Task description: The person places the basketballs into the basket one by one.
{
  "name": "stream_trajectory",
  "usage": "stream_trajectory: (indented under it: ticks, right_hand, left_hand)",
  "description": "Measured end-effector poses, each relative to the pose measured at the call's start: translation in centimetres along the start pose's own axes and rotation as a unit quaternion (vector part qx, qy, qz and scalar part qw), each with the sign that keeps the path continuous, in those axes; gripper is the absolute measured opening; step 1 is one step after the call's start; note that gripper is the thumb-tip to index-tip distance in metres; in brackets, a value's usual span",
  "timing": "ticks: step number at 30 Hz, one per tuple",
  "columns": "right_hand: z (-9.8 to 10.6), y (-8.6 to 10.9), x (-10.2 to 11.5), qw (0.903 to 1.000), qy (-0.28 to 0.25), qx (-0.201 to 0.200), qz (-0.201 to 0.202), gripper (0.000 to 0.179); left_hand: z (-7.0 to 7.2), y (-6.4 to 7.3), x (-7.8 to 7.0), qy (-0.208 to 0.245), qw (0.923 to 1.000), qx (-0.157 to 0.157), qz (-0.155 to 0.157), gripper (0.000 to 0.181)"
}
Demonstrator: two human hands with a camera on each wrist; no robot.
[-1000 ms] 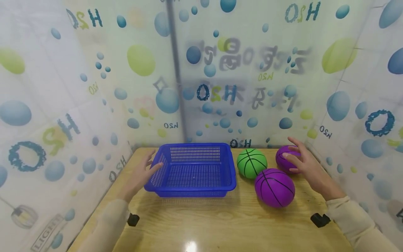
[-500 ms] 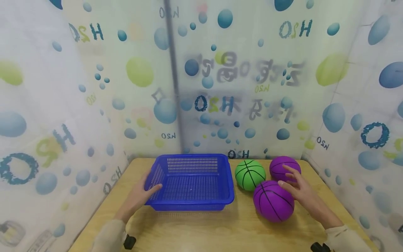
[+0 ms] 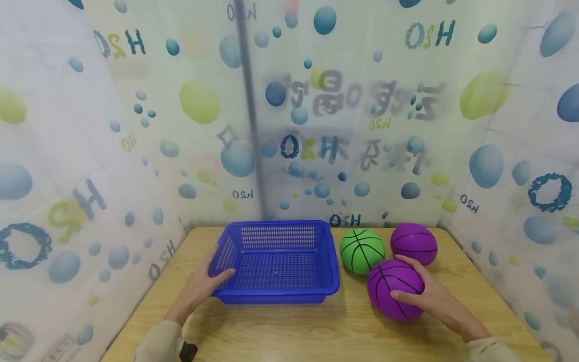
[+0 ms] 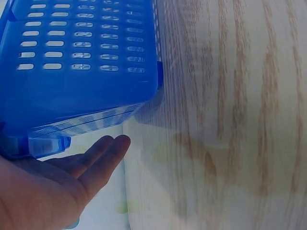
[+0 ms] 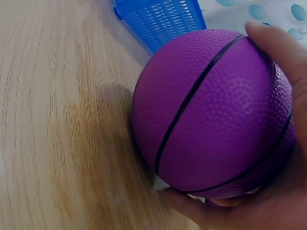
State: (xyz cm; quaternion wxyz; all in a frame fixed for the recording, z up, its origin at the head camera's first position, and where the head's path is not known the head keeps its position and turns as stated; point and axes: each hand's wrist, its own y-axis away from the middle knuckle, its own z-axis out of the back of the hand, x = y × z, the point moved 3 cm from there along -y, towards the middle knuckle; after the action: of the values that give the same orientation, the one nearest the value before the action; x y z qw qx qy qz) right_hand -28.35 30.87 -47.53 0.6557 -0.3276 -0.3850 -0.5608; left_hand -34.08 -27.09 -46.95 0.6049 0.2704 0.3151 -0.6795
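Right hand (image 3: 429, 291) grasping the near purple ball (image 3: 383, 292) — fingers and thumb bent round its right side, black seams running across the ball. That ball sits to the right of the blue basket (image 3: 278, 291), closer to the person than the others. Just behind it and to its left is the green ball (image 3: 362, 251), near the basket's right wall; whether those two balls touch cannot be told. The far purple ball (image 3: 413, 241) lies near the back right corner of the wood-grain table (image 3: 289, 334). Over at the basket's left rim is the left hand (image 3: 201, 281) — relaxed, its fingers stretched straight outside the basket, thumb lying over the rim. Around the table hangs a pale sheet (image 3: 199, 103) printed with blue and green dots and reversed "H2O" lettering.
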Motion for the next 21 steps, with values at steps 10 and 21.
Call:
stream_trajectory:
  ticks: [10,21]
  right_hand:
    - [0.28,0.38,-0.47,0.9999,-0.011,0.011,0.002,0.1]
    - [0.92,0.59,-0.07,0.9993,-0.001,-0.023,0.031,0.093]
  left_hand:
    - [-0.09,-0.06,-0.06,0.013,0.9998,-0.003,-0.012,0.106]
    - [-0.1,0.06,-0.16,0.007,0.9998,-0.007,-0.015,0.107]
